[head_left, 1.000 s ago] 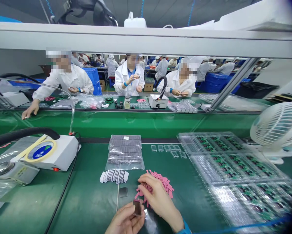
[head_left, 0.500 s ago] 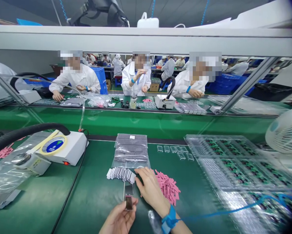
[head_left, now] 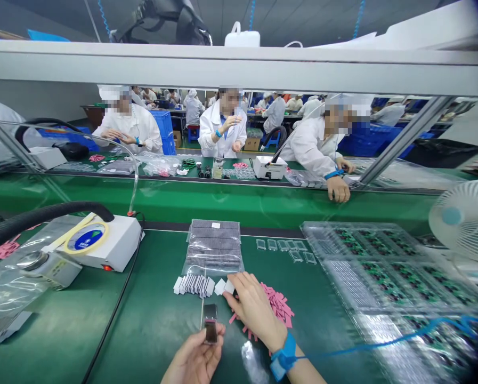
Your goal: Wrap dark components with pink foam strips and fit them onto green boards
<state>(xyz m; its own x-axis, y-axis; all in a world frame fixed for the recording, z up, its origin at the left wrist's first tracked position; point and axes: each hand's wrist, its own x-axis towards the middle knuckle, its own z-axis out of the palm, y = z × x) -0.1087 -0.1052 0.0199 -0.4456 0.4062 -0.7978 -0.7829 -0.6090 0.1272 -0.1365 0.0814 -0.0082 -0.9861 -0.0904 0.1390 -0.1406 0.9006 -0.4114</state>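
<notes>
The left hand (head_left: 194,360) is closed around a small dark piece (head_left: 210,323). The piece is held up by the fingers and thumb, so its face can be seen from above. The right hand (head_left: 254,312) is laid low over the bench (head_left: 151,320), and its fingers (head_left: 239,288) are at two small white pads (head_left: 225,287). Whether a pad is gripped cannot be told. A blue wrist strap (head_left: 283,356) is worn on the right arm, and a blue cord (head_left: 402,338) is led away from it, perhaps to keep shocks off the small parts.

Loose pink strips (head_left: 277,306) are spread just beside the right hand, and a neat row of white pieces (head_left: 193,284) is lined up to the left of it. Both seem to be kept there so they can be reached fast. Behind them lies a clear bag of dark strips (head_left: 213,248). Clear trays of green circuit boards (head_left: 386,272) are stacked to the right, and a white machine (head_left: 89,240) with a black hose (head_left: 42,218) is set to the left. A white fan (head_left: 460,221) is aimed at the bench.

Across the green belt, a co-worker's hand (head_left: 338,188) is rested on the far bench edge. More workers in white coats (head_left: 226,122) are seen beyond it.
</notes>
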